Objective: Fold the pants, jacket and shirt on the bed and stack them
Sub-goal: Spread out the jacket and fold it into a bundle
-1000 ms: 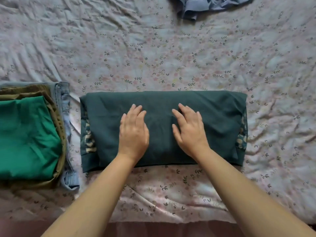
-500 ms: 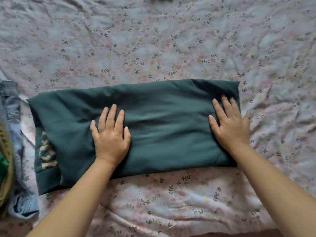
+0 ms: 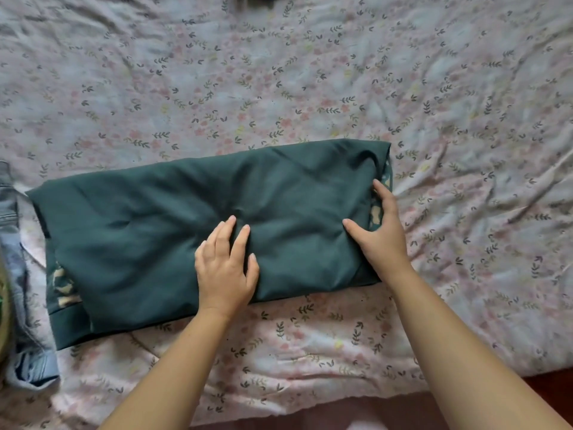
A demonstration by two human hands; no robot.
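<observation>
1. Green cloth of the folded jacket (image 3: 161, 237) lies under both hands. The left grip (image 3: 224, 270) rests flat on it, fingers straight and slightly fanned, with the heel of the palm at the jacket's near edge, a little right of its middle.
2. The right grip (image 3: 383, 234) sits on the jacket's right end. Its thumb stretches wide to the left over the cloth and its forefinger lies straight along the end edge, so it is spread and not pinching. The other fingers are hidden behind the hand.
3. Between the two grips the cloth puckers into shallow creases.
4. The jacket is folded into one long band lying crosswise on the bed, slightly askew, with its right end farther away than its left.
5. Pale patterned lining (image 3: 376, 212) shows at the jacket's right end, just beside the right forefinger, and again at its near left corner, above a ribbed hem (image 3: 68, 330).
6. A wrinkled sheet (image 3: 279, 88) printed with pink flowers and grey leaves surrounds the jacket on every side.
7. Light blue denim (image 3: 15, 243) lies just left of the jacket's left end, cut off by the frame.
8. A reddish-brown strip (image 3: 545, 386) shows nearer than the jacket, past the sheet's hem.
</observation>
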